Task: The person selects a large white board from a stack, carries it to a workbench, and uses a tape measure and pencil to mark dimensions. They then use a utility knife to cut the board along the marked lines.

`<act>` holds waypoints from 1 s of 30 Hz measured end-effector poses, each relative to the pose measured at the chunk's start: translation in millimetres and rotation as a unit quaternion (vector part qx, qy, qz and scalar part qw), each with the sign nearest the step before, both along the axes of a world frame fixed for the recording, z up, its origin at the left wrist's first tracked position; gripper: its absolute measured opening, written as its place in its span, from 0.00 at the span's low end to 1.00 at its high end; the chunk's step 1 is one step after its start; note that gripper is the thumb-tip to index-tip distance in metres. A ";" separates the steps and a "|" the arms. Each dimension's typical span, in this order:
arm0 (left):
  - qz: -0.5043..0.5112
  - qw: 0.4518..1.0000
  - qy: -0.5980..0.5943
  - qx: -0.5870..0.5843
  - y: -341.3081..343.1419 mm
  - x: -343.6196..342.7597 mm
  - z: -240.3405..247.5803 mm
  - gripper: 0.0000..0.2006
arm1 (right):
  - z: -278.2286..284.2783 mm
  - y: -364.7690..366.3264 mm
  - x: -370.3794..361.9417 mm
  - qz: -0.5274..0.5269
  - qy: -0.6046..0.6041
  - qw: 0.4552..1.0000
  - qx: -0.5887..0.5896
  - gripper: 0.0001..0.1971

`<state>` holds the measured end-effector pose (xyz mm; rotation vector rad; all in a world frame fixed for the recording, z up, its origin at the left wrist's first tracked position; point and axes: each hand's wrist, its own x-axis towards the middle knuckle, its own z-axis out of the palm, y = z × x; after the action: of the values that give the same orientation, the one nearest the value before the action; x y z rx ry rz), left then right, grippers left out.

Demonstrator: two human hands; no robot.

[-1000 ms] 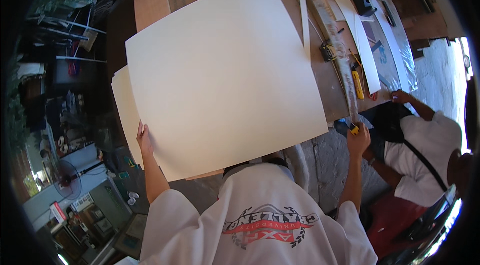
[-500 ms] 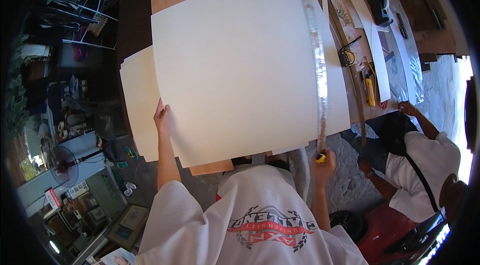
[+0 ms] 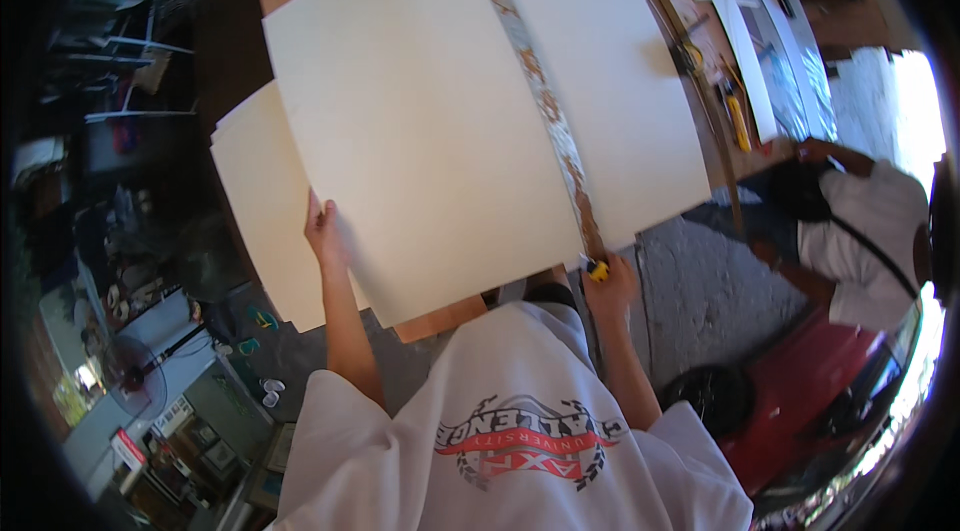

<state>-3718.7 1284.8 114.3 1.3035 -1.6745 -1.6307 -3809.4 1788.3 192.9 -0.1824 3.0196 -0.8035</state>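
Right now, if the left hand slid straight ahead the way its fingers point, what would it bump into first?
Probably nothing new: the left hand already rests on the top board, and the board's bare face looks free ahead.

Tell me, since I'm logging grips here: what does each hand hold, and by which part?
The right hand grips a yellow tape measure by its case at the sheet's near edge. The left hand presses that cream sheet's left edge.

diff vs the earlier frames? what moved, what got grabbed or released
The right hand brought a long straightedge from the bench's right side onto the top cream board, laying it lengthwise; it holds its near end. The left hand stays on the board's left edge; the lower board is unmoved.
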 end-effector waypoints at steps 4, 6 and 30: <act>-0.006 1.000 0.002 -0.018 3.5 1.0 3.0 0.29 | -10.1 3.3 -8.6 -0.017 -0.006 1.000 -0.006 0.17; -0.004 1.000 -0.015 0.009 1.1 1.9 6.1 0.29 | -12.5 11.0 -21.5 -0.025 0.002 1.000 0.014 0.17; -0.081 0.860 0.068 0.500 407.1 -9.5 -2.7 0.13 | -7.7 94.7 -104.1 0.041 0.046 0.998 0.007 0.16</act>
<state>-3728.1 1691.9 111.6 1.4015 -0.8098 -2.7984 -3913.5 1883.0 185.2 -0.3511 3.0784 -0.7870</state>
